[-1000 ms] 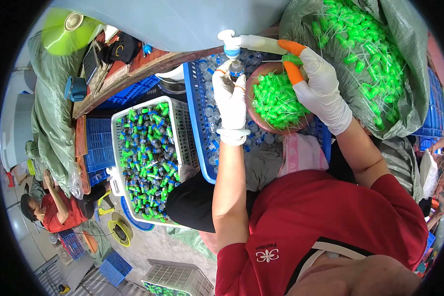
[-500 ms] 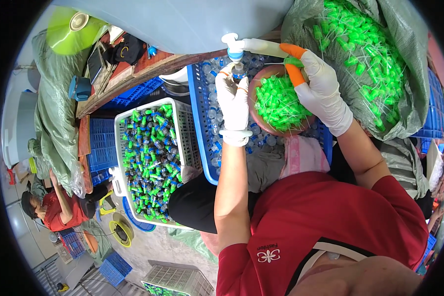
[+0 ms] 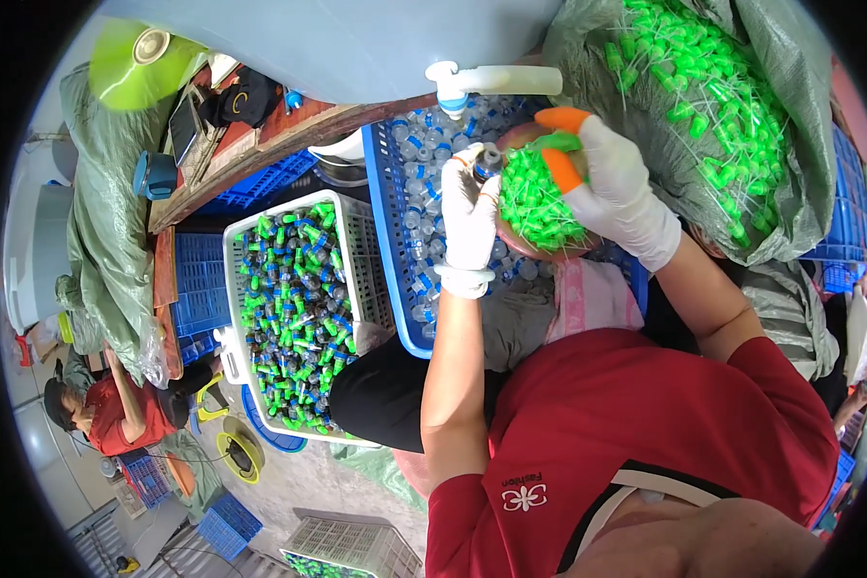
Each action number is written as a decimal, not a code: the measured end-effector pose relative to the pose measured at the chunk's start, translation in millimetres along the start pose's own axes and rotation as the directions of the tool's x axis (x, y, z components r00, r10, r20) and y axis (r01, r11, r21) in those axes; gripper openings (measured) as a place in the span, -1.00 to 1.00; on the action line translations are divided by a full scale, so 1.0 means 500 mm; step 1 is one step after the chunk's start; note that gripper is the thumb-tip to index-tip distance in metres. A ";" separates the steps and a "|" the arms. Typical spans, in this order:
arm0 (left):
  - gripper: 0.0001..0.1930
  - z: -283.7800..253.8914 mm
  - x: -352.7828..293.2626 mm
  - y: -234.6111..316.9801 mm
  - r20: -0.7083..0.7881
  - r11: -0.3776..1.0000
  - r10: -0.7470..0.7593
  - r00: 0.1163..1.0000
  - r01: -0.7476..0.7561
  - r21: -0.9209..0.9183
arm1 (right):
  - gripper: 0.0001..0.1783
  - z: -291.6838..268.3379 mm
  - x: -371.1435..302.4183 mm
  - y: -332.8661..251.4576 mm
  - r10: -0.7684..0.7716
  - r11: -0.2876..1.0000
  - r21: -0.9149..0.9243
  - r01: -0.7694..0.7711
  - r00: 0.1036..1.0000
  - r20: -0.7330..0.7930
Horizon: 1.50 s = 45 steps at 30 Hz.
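Note:
My gloved left hand point(image 3: 469, 220) is closed around a small bottle point(image 3: 489, 166) of dark liquid, its open neck facing up. Close beside it, my gloved right hand point(image 3: 615, 183), with orange covers on thumb and finger, pinches a green cap point(image 3: 566, 143). Below that hand sits a pink bowl point(image 3: 559, 252) heaped with green caps that have thin clear stems. Above the bottle, a white tap point(image 3: 450, 96) with a long lever point(image 3: 511, 81) sticks out from a large grey tank point(image 3: 356, 48). Nothing is under its spout.
A blue crate point(image 3: 387, 226) of small clear bottles surrounds the bowl. At left, a white basket point(image 3: 364, 252) holds many dark-filled, green-capped bottles. A green sack point(image 3: 819, 125) of caps lies open at upper right. Another person point(image 3: 116, 414) in red sits far left.
My left hand has brought the bottle down and right, away from the tap's spout. My right hand has let go of the tap lever, which has swung slightly, while keeping the green cap.

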<state>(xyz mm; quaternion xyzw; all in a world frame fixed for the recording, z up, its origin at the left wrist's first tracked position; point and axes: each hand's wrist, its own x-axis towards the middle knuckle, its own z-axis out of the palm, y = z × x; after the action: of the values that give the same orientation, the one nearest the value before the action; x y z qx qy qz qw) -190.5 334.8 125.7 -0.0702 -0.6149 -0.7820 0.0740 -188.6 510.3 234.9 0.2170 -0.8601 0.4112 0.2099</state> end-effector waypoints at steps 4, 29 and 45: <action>-0.54 0.009 -0.028 0.005 0.101 0.994 -0.046 0.994 0.056 -0.098 | -0.71 0.022 -0.011 0.030 -0.098 0.981 -0.147 0.124 0.980 0.175; -0.56 0.010 -0.105 -0.061 0.235 0.917 -0.008 0.972 -0.087 0.390 | -0.77 0.125 -0.140 0.120 0.384 0.616 0.494 -0.614 0.781 0.492; -0.65 -0.028 -0.203 -0.059 0.207 0.932 -0.249 0.946 0.176 0.317 | -0.69 0.062 -0.187 0.099 0.125 0.989 -0.008 -0.150 0.793 0.597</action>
<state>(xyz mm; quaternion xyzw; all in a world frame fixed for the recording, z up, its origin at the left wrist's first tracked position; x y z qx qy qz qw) -97.2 331.1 74.0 -0.0864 -0.7326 -0.6706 -0.0782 -144.9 532.2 136.2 0.2759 -0.8875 0.3537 -0.1055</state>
